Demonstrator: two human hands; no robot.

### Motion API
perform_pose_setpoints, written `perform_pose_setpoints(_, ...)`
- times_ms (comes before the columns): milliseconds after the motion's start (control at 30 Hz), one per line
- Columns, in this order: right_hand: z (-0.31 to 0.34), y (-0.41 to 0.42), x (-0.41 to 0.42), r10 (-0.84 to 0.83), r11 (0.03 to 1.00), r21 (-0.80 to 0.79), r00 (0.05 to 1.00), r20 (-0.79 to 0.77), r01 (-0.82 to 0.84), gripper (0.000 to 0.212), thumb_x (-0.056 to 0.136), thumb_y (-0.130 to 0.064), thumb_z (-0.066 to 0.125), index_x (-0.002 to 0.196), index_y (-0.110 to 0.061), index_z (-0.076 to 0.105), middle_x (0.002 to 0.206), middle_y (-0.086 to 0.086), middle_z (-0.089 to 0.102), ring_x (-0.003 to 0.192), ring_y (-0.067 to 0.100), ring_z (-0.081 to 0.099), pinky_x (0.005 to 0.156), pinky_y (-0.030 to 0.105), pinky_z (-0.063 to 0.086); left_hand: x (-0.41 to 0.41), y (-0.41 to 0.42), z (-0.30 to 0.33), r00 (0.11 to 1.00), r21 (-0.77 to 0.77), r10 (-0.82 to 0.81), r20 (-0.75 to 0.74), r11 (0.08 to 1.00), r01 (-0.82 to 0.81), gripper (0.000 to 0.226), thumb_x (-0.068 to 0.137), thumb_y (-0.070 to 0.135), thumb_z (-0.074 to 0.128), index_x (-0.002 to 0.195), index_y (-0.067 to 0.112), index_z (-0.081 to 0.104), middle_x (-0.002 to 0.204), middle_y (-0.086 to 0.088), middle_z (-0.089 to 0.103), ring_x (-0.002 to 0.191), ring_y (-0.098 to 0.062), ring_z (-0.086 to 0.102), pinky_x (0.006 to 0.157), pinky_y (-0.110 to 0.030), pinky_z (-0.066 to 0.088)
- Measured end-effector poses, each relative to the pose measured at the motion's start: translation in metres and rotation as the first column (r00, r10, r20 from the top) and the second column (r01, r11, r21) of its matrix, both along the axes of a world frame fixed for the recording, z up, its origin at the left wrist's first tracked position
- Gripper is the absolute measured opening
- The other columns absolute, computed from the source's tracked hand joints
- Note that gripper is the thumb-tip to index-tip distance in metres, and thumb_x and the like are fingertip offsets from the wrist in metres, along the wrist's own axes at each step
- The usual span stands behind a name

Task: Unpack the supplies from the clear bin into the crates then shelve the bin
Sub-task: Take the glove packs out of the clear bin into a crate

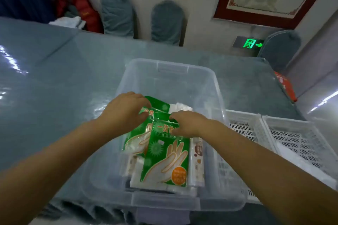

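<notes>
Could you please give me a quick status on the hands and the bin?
Left hand and right hand both gripping green glove packets inside clear plastic bin. White slatted crates alongside, right. Nothing blocking.

You are looking at green glove packets [165,162] printed with pale hand outlines and an orange round badge, showing through a clear, colourless bin [215,86]. White crates [285,133] with a slotted lattice pattern are sitting at your right. The table cover [54,78] is showing grey-blue under a glossy sheen. A brown-and-white packet [198,159] is standing beside the green ones.
</notes>
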State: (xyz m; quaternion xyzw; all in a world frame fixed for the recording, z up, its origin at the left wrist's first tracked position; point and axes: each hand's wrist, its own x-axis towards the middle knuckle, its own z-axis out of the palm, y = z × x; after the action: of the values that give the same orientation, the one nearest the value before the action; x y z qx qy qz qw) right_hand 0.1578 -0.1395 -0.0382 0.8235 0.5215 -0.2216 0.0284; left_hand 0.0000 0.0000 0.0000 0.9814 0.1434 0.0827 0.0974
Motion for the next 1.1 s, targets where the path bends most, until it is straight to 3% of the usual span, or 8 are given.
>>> perform_pose_setpoints(133, -0.020, 0.023, 0.004, -0.084, 0.987, -0.140, 0.996, -0.008, 0.082, 0.062, 0.082, -0.038, 0.063, 0.133, -0.014, 0.037, 0.129, 0.012, 0.049, 0.112, 0.028, 0.051, 0.089, 0.039, 0.047, 0.002, 0.020, -0.012, 0.999, -0.022, -0.040, 0.020, 0.999, 0.040, 0.031, 0.085, 0.033, 0.056, 0.114, 0.024, 0.062, 0.112, 0.004, 0.065, 0.104, -0.017, 0.055, 0.087, -0.031, 0.042)
perform_pose_setpoints(300, -0.040, 0.020, 0.007, -0.224, 0.967, -0.153, 0.968, -0.113, 0.206, 0.083, 0.072, -0.038, 0.075, 0.136, -0.012, 0.029, 0.132, 0.011, 0.047, 0.113, 0.027, 0.049, 0.090, 0.038, 0.047, 0.012, 0.043, -0.024, 0.996, -0.031, -0.083, -0.036, 0.996, 0.082, 0.034, 0.085, 0.038, 0.055, 0.116, 0.027, 0.059, 0.115, 0.005, 0.063, 0.107, -0.016, 0.054, 0.087, -0.033, 0.045)
perform_pose_setpoints(400, -0.045, 0.018, 0.006, -0.227, 0.960, -0.207, 0.957, -0.178, 0.189, 0.065, 0.067, -0.035, 0.079, 0.119, -0.015, 0.046, 0.118, 0.007, 0.057, 0.093, 0.019, 0.053, 0.076, 0.031, 0.047, 0.023, 0.053, -0.026, 0.993, -0.031, -0.095, -0.075, 0.995, 0.093, 0.037, 0.084, 0.037, 0.056, 0.118, 0.024, 0.059, 0.114, 0.001, 0.063, 0.107, -0.019, 0.054, 0.089, -0.035, 0.045)
perform_pose_setpoints(600, -0.041, 0.017, 0.003, -0.187, 0.959, -0.256, 0.947, -0.262, 0.118, 0.043, 0.069, -0.027, 0.079, 0.105, -0.012, 0.063, 0.101, 0.005, 0.065, 0.085, 0.017, 0.058, 0.073, 0.027, 0.050, 0.042, 0.073, -0.022, 0.994, -0.020, -0.091, -0.068, 0.996, 0.090, 0.040, 0.085, 0.036, 0.057, 0.123, 0.024, 0.054, 0.117, -0.001, 0.063, 0.108, -0.021, 0.053, 0.090, -0.037, 0.045)
perform_pose_setpoints(767, -0.015, 0.030, 0.002, -0.078, 0.990, -0.130, 0.969, -0.236, 0.048, 0.027, 0.072, -0.025, 0.076, 0.095, -0.015, 0.067, 0.080, -0.004, 0.059, 0.077, 0.016, 0.058, 0.061, 0.026, 0.048, 0.039, 0.072, -0.028, 0.971, -0.012, -0.182, -0.152, 0.983, 0.182, 0.076, 0.073, 0.053, 0.066, 0.137, 0.027, 0.035, 0.126, 0.001, 0.058, 0.112, -0.020, 0.052, 0.091, -0.032, 0.038)
perform_pose_setpoints(867, 0.014, 0.045, 0.019, -0.106, 0.990, 0.059, 0.950, -0.293, 0.129, 0.021, 0.071, -0.022, 0.077, 0.090, -0.017, 0.068, 0.085, 0.001, 0.068, 0.079, 0.017, 0.066, 0.070, 0.034, 0.056, 0.037, 0.067, -0.022, 0.971, -0.260, -0.122, -0.205, 0.963, 0.067, 0.090, 0.057, 0.066, 0.067, 0.132, 0.032, 0.032, 0.113, 0.008, 0.060, 0.098, -0.015, 0.058, 0.078, -0.030, 0.047)
perform_pose_setpoints(1000, 0.032, 0.061, 0.035, -0.109, 0.948, 0.224, 0.894, -0.435, 0.225, 0.020, 0.069, -0.013, 0.079, 0.079, -0.024, 0.067, 0.078, -0.005, 0.070, 0.072, 0.006, 0.066, 0.065, 0.027, 0.055, 0.044, 0.065, -0.016, 0.995, -0.515, 0.063, -0.080, 0.852, -0.095, 0.069, 0.060, 0.037, 0.080, 0.116, 0.029, 0.041, 0.090, 0.009, 0.065, 0.076, -0.006, 0.064, 0.064, -0.032, 0.057)
perform_pose_setpoints(1100, 0.018, 0.071, 0.039, -0.155, 0.875, 0.312, 0.825, -0.544, 0.370, 0.036, 0.070, -0.009, 0.079, 0.101, -0.018, 0.064, 0.091, -0.004, 0.065, 0.083, 0.010, 0.063, 0.070, 0.027, 0.049, 0.046, 0.064, -0.018, 0.989, -0.430, 0.151, 0.007, 0.893, -0.133, 0.077, 0.068, 0.028, 0.075, 0.132, 0.026, 0.030, 0.097, -0.001, 0.067, 0.077, -0.015, 0.063, 0.064, -0.033, 0.054)
